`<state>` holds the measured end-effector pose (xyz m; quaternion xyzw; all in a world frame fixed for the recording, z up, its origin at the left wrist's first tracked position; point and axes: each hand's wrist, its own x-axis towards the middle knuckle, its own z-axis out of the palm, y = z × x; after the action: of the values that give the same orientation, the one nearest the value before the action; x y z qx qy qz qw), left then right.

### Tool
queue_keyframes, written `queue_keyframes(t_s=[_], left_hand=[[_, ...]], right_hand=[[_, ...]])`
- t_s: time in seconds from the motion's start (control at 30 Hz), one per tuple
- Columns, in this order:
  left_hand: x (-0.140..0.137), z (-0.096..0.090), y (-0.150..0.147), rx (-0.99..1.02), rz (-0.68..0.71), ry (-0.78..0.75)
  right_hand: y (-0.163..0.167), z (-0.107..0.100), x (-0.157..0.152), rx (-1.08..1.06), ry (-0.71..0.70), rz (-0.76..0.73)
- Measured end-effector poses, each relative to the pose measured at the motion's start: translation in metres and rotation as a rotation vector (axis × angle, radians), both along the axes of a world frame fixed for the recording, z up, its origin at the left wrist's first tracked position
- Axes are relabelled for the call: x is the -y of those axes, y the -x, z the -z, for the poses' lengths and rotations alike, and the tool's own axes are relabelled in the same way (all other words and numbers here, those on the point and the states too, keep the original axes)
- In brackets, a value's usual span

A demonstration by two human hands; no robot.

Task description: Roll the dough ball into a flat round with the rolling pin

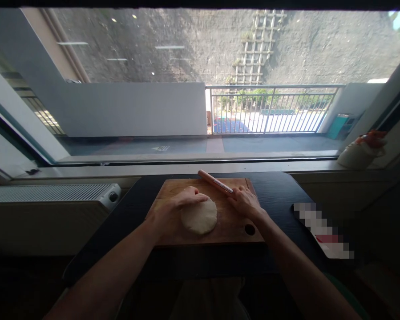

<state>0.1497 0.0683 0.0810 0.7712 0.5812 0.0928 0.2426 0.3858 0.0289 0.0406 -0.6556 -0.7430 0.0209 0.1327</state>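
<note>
A flat round of pale dough [199,218] lies on a wooden cutting board [224,235]. My left hand [189,196] is at the dough's far left edge, its fingers curled and the thumb stretched along the rim, gripping it. The undersides of those fingers are hidden. To the right, my right hand [244,202] is closed around one end of a wooden rolling pin [215,181]. The pin slants away to the far left across the board's back edge, apart from the dough. Some lettering shows on the pin near my right hand.
The board lies on a dark table [280,191] below a wide window. A blurred-out item [323,231] lies at the table's right side. On the windowsill [220,169], a white pot [360,153] stands at the right. A white radiator [53,193] is left of the table.
</note>
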Motion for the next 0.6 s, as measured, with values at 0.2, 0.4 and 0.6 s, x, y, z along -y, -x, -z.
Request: queue_keyframes(t_s=[0.2,0.4,0.6], left_hand=[[0.003,-0.013,0.005,0.158,0.108,0.163],[0.038,-0.031,0.009,0.613,-0.077,-0.057],[0.056,0.031,0.023,0.679,-0.261,-0.081]], right_hand=[[-0.002,0.0,0.002,-0.017,-0.023,0.005],[-0.001,0.001,0.003,-0.056,-0.01,0.017],[-0.004,0.001,-0.002,-0.041,-0.004,-0.019]])
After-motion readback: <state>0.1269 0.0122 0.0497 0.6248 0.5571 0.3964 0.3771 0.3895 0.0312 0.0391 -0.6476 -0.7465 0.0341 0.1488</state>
